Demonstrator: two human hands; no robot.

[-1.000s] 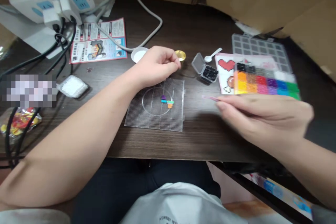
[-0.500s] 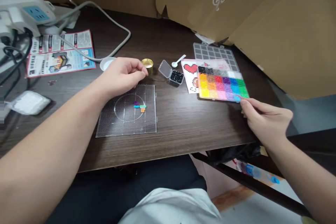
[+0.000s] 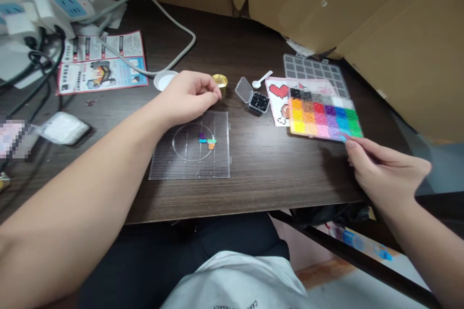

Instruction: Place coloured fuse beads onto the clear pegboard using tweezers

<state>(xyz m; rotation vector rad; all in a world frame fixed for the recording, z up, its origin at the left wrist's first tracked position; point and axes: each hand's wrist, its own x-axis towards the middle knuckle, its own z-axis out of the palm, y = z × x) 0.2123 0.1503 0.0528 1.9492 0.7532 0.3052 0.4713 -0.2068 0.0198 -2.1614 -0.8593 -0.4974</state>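
My right hand (image 3: 384,161) pinches a pair of reddish-pink tweezers (image 3: 347,136), whose tips are over the light-blue beads at the near right corner of a sorted bead box (image 3: 318,113). My left hand (image 3: 192,95) is loosely closed above the far edge of a clear pegboard (image 3: 163,166), its fingers curled in; anything inside them is hidden. On the pegboard sits a small cluster of beads (image 3: 207,140) in purple, blue, green and orange. A gold cup (image 3: 220,83) stands just beyond the left fingertips, and a white dish (image 3: 165,78) lies partly behind that hand.
Between the hands are an open small box of black beads (image 3: 259,102) and a white scoop (image 3: 262,79). A pattern sheet (image 3: 277,106) lies partly under the bead box. At left are a leaflet (image 3: 105,77), a white packet (image 3: 63,128), a power strip (image 3: 68,5) and a cable (image 3: 188,50).
The camera view has shifted, so everything sits further right in the picture. Both hands keep nearly the same places, with the tweezers still at the bead box's near right corner.
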